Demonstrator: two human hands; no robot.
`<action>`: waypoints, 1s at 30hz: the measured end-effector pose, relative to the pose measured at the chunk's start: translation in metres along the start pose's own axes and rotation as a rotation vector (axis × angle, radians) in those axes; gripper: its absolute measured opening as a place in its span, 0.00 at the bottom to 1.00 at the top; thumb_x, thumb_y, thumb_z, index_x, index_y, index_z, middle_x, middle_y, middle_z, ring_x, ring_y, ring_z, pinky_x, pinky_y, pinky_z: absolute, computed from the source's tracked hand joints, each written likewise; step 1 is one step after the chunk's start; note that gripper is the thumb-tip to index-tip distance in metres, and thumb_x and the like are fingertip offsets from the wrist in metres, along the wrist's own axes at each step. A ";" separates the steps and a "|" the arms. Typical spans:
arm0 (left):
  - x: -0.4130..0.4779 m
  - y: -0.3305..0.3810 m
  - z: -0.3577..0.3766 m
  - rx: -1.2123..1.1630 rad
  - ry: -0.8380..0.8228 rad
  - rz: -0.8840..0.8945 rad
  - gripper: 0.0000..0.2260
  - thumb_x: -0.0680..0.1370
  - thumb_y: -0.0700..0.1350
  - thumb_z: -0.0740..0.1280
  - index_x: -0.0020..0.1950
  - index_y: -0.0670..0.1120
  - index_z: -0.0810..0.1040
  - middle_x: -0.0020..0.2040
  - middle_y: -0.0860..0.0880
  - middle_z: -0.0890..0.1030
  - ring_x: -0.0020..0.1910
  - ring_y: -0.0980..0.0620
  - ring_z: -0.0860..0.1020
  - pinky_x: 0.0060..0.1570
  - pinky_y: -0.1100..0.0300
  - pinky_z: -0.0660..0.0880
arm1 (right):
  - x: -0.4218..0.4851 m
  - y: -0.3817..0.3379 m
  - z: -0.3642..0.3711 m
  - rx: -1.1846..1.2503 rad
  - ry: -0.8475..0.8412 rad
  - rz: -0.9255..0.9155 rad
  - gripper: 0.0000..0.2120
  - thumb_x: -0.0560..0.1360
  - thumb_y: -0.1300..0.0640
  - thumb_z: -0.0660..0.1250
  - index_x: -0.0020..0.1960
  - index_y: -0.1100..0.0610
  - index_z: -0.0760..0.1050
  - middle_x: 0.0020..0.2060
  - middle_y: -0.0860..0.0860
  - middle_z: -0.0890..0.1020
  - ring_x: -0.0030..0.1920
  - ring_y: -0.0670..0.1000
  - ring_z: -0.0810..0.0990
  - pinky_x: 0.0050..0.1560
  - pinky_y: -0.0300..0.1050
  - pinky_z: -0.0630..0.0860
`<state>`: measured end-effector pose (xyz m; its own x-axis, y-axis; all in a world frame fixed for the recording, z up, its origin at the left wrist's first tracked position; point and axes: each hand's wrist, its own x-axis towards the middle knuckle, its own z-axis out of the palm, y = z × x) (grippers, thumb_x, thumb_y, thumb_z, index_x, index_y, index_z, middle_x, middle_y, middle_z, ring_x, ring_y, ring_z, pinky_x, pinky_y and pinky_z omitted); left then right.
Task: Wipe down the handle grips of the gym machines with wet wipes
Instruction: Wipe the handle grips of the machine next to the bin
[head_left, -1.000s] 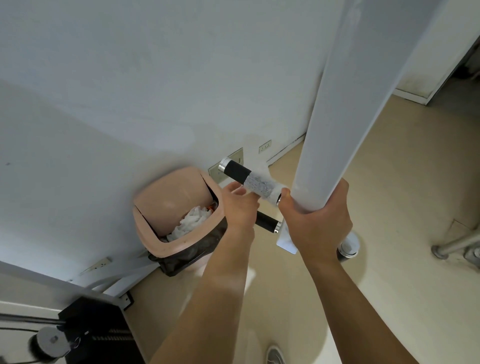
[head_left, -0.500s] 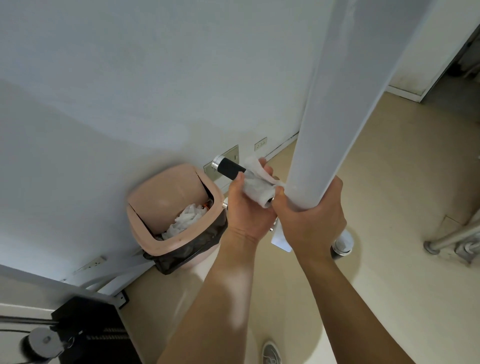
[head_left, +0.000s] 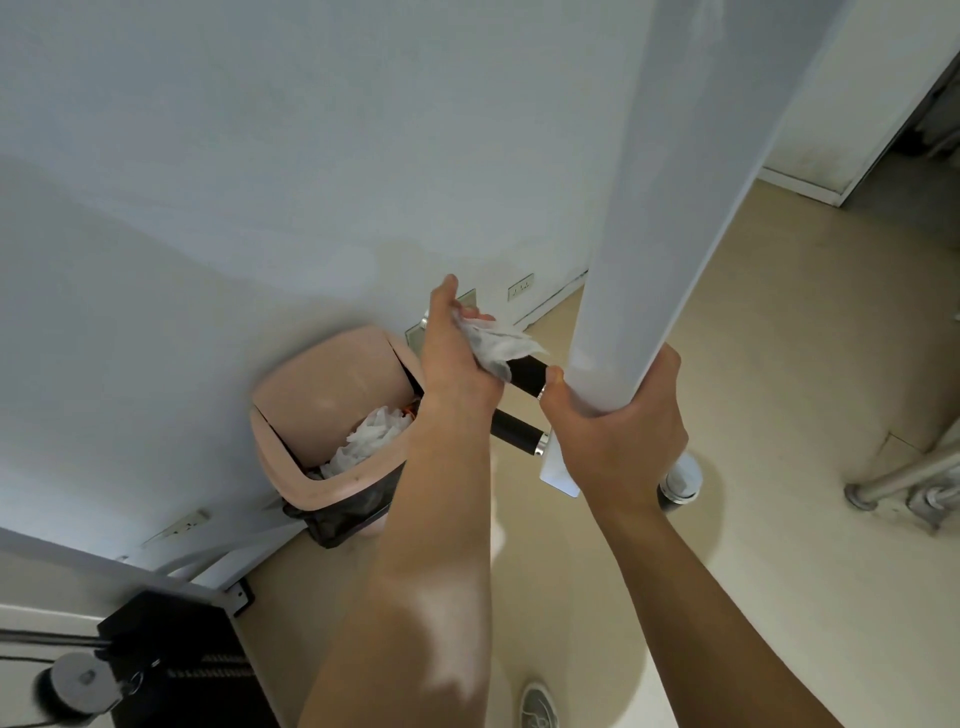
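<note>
- My left hand is curled tight round the wet wipe, squeezing it onto the upper handle grip. The thumb sticks up at the far end, and the fingers are wrapped out of sight behind the bar.
- The wipe bunches out of my fist on the post side, a ragged white edge lying over the black rubber.
- My right hand clamps the white post, fingers curled round its back and thumb tip just beside the chrome collar of the upper grip.
- The lower handle grip pokes out bare beneath my left wrist, with nothing touching it.
- Half a second ago my left hand sat hard against the post with the outer black end showing. Now it has slid out toward the wall end, and bare rubber shows between fist and post.
- A second ago the wipe lay flat round the bar; now it is crumpled in my hold.
- The pink bin sits below against the wall, with used wipes heaped inside.
</note>
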<state>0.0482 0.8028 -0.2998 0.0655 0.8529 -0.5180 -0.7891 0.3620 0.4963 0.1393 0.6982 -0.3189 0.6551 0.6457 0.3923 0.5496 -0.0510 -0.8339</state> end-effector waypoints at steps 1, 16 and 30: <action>0.000 -0.003 0.000 -0.011 0.011 0.027 0.13 0.79 0.52 0.71 0.38 0.47 0.75 0.35 0.52 0.71 0.35 0.54 0.73 0.50 0.60 0.76 | -0.001 0.000 0.000 0.005 0.001 0.008 0.27 0.59 0.34 0.70 0.51 0.41 0.62 0.40 0.41 0.77 0.37 0.47 0.76 0.36 0.31 0.65; -0.005 0.004 -0.004 -0.133 0.020 0.027 0.19 0.76 0.61 0.71 0.35 0.50 0.70 0.27 0.55 0.70 0.23 0.58 0.70 0.34 0.64 0.72 | -0.004 0.002 0.000 0.001 0.007 -0.011 0.28 0.59 0.35 0.70 0.52 0.43 0.63 0.40 0.45 0.78 0.36 0.51 0.76 0.34 0.35 0.65; -0.011 -0.039 -0.039 0.033 -0.351 -0.106 0.31 0.74 0.67 0.69 0.62 0.41 0.78 0.54 0.41 0.82 0.59 0.40 0.80 0.76 0.42 0.64 | -0.001 0.002 0.001 0.007 0.015 -0.011 0.28 0.60 0.38 0.74 0.49 0.38 0.59 0.39 0.42 0.77 0.37 0.49 0.75 0.37 0.40 0.66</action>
<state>0.0547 0.7647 -0.3412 0.3561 0.8849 -0.3002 -0.7470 0.4626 0.4775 0.1395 0.6983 -0.3210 0.6564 0.6351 0.4072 0.5534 -0.0384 -0.8321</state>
